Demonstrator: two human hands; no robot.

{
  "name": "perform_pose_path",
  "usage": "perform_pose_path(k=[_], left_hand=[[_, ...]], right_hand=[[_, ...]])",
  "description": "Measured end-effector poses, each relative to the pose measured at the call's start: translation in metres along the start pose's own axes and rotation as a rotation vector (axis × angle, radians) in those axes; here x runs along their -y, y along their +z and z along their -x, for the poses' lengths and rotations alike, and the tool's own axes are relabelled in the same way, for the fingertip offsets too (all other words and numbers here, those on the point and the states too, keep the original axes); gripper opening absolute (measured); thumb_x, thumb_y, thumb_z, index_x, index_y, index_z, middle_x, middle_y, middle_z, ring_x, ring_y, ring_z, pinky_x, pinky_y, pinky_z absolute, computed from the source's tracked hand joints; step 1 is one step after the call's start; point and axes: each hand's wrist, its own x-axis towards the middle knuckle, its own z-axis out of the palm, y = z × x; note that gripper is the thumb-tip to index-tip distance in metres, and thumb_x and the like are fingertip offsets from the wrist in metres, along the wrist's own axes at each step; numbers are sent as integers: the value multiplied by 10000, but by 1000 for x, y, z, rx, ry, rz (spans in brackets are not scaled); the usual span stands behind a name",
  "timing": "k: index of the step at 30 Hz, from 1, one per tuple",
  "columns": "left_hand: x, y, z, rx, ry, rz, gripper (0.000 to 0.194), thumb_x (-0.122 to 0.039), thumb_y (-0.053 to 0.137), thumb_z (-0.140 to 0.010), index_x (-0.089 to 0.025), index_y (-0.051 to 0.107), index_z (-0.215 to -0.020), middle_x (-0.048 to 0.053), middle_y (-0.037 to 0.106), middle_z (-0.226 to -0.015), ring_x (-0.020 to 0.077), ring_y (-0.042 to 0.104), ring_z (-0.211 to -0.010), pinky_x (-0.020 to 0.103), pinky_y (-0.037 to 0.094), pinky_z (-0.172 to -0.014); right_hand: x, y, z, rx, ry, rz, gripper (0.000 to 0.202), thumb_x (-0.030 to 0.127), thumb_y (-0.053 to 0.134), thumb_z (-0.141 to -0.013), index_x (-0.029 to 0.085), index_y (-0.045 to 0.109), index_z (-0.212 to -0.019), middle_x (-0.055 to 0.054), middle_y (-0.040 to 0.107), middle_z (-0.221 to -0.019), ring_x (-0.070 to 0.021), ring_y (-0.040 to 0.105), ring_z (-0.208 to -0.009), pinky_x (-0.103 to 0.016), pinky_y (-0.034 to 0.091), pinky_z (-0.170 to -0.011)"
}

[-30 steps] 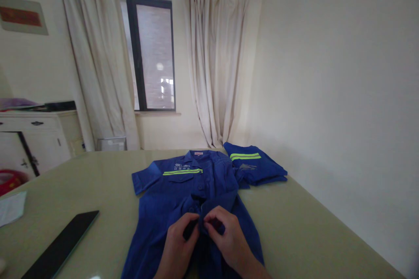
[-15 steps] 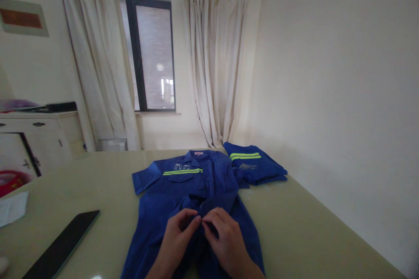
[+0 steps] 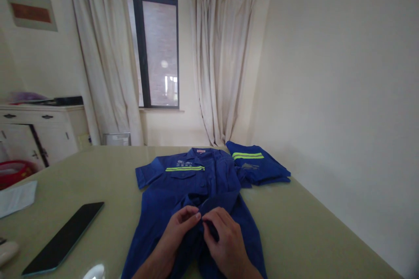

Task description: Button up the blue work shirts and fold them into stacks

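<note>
A blue short-sleeved work shirt (image 3: 157, 200) lies front up, with its collar at the far end and a yellow-green reflective stripe across the chest. Its front panels part near the hem. My left hand (image 3: 180, 229) has thumb and forefinger pinched at the front edge of the shirt. Right beside it, my right hand (image 3: 225, 235) pinches the facing edge, fingers curled. The fingertips nearly meet, and the small bit of cloth or button between them is hidden.
A folded blue garment (image 3: 262, 168) with the same stripe lies at the back right, near the wall. On the left are a black flat slab like a phone or tablet (image 3: 65, 237), a paper sheet (image 3: 18, 198) and a white object (image 3: 8, 250). A red basin (image 3: 16, 174) stands beyond the table.
The view has swung slightly left. My left fingers have loosened and lifted a little, while my right hand keeps nearly the same place on the shirt.
</note>
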Motion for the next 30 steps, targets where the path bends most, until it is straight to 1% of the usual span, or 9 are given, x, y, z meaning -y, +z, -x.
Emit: perform_pose_path(k=[4, 9, 11, 14, 16, 18, 21, 24, 30], left_hand=[[-9, 2, 9, 108, -27, -16, 438, -435, 958, -560, -181, 710, -816, -18, 698, -750, 137, 652, -734, 231, 489, -726], [-15, 7, 19, 167, -134, 63, 381, -457, 905, -660, -184, 668, -782, -41, 653, -704, 114, 616, -674, 217, 470, -678], [-14, 8, 18, 167, -104, 28, 390, -458, 913, -645, -172, 688, -785, -28, 670, -704, 121, 626, -675, 223, 475, -687], [-10, 7, 15, 133, -50, -37, 470, -453, 936, -597, -160, 752, -914, 32, 753, -821, 169, 688, -772, 261, 513, -777], [-7, 5, 14, 94, -49, -49, 543, -455, 942, -579, -165, 764, -1001, 65, 780, -915, 203, 713, -852, 295, 531, -840], [-4, 3, 13, 51, -55, -33, 552, -455, 947, -561, -168, 769, -998, 73, 784, -957, 215, 720, -891, 310, 541, -861], [-4, 0, 12, 60, -80, -6, 516, -446, 936, -595, -171, 768, -998, 74, 784, -994, 216, 723, -906, 313, 548, -851], [-8, 0, 14, 132, -97, -13, 506, -440, 927, -621, -166, 765, -1014, 78, 787, -987, 212, 727, -897, 301, 549, -830], [-13, 6, 19, 67, -89, -48, 560, -474, 935, -579, -171, 750, -1012, 70, 788, -980, 219, 726, -912, 295, 555, -826]], right_hand=[[0, -2, 2, 15, -22, -8, 79, 176, 590, -946, 237, 613, -901, -39, 669, -856, -190, 653, -800, -285, 505, -710], [-6, -9, 0, 62, -141, 45, 129, 203, 545, -1013, 234, 649, -943, -43, 691, -863, -182, 649, -801, -291, 510, -735], [-8, -11, 1, 83, -191, 71, 154, 204, 529, -1024, 237, 668, -967, -42, 698, -865, -182, 646, -804, -296, 515, -750], [-9, -12, 2, 99, -231, 61, 190, 205, 513, -1032, 245, 695, -994, -35, 701, -862, -174, 648, -811, -290, 521, -765], [-10, -11, 2, 118, -261, 46, 199, 210, 516, -1033, 255, 710, -1034, -34, 713, -883, -170, 654, -818, -287, 522, -777], [-11, -10, 2, 143, -265, 9, 191, 229, 537, -1027, 267, 722, -1057, -34, 721, -907, -171, 660, -826, -288, 521, -786], [-12, -8, 1, 106, -77, -161, 122, 312, 632, -985, 256, 738, -1000, -35, 704, -893, -167, 656, -805, -270, 519, -741], [-12, -7, -2, 79, 162, -348, 177, 406, 751, -889, 229, 747, -897, -24, 681, -843, -155, 625, -730, -251, 493, -656], [-15, -2, -9, 196, 491, -633, 393, 472, 901, -669, 193, 640, -762, 44, 612, -682, -120, 540, -614, -222, 412, -569]])
